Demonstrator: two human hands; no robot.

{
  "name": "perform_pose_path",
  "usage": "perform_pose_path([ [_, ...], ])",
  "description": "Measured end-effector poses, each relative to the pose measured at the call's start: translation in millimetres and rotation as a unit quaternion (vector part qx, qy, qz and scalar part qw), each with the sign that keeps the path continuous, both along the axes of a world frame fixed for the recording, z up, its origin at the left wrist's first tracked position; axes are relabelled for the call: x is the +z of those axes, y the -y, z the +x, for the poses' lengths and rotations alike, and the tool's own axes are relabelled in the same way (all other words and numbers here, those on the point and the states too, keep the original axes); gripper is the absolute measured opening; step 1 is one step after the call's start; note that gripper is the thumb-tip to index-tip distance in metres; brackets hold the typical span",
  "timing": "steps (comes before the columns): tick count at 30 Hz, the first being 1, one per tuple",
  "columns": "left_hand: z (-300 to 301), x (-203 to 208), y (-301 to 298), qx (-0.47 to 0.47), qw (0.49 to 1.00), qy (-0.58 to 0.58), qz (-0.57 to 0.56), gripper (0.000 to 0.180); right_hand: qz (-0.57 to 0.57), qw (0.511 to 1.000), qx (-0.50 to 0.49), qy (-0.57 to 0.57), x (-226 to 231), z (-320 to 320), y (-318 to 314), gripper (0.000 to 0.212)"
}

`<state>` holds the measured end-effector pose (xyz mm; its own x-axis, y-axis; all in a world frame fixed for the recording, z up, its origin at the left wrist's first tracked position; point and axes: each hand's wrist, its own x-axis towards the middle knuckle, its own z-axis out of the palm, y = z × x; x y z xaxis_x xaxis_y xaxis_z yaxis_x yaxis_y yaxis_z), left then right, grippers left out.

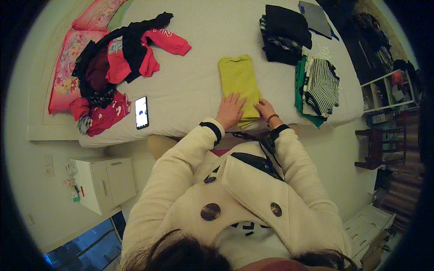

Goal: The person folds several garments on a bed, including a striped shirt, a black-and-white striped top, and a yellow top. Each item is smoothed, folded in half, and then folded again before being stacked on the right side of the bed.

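Note:
A yellow garment [238, 74], folded into a long narrow rectangle, lies near the front edge of the bed. My left hand [231, 110] rests flat on its near part, fingers spread. At the garment's right edge, my right hand [266, 110] has its fingers bent in and closed on the cloth; a brown bead bracelet circles that wrist. To the right sits a stack of folded clothes, with a black-and-white striped garment [324, 86] on top and a green one [299, 86] at its side. Behind it is a pile of folded black clothes [285, 27].
A loose heap of dark and red clothes [129, 54] lies at the left against floral pillows [68, 86]. A lit phone [141, 113] lies beside it on the bed [190, 90]. A folded grey item [316, 19] is at the back right. A white cabinet [106, 180] stands at the lower left.

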<state>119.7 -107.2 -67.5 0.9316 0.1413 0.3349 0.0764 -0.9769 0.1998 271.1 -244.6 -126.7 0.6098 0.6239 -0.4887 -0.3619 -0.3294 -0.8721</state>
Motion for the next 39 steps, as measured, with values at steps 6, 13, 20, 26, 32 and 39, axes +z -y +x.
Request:
perform_pose_path([
  [6,-6.6,-6.9,-1.4,0.015,0.982,-0.153,-0.113,0.053,-0.11,0.967,0.06,0.22,2.4,-4.5,-15.0,0.035],
  [13,-22.7,-1.5,10.1,0.035,0.989,-0.122,-0.076,0.057,-0.26,0.886,0.034,0.382,35.1,9.6,-15.7,0.03],
  [20,-12.6,-8.7,0.7,0.005,0.964,-0.237,-0.123,0.057,-0.202,0.944,0.014,0.261,20.7,5.1,-14.7,0.052],
  [26,-21.3,2.3,-38.2,0.032,0.94,-0.114,-0.32,0.066,-0.071,0.941,0.163,0.287,78.3,5.7,-36.9,0.053],
  [32,-3.9,104.0,-65.5,0.008,0.996,0.066,0.062,0.08,-0.127,0.717,0.394,0.561,170.8,-14.6,-54.6,0.036],
  [39,-35.0,82.7,-69.2,-0.085,0.902,-0.201,-0.374,0.053,-0.082,0.746,0.45,0.483,227.6,-13.7,-28.0,0.031],
])
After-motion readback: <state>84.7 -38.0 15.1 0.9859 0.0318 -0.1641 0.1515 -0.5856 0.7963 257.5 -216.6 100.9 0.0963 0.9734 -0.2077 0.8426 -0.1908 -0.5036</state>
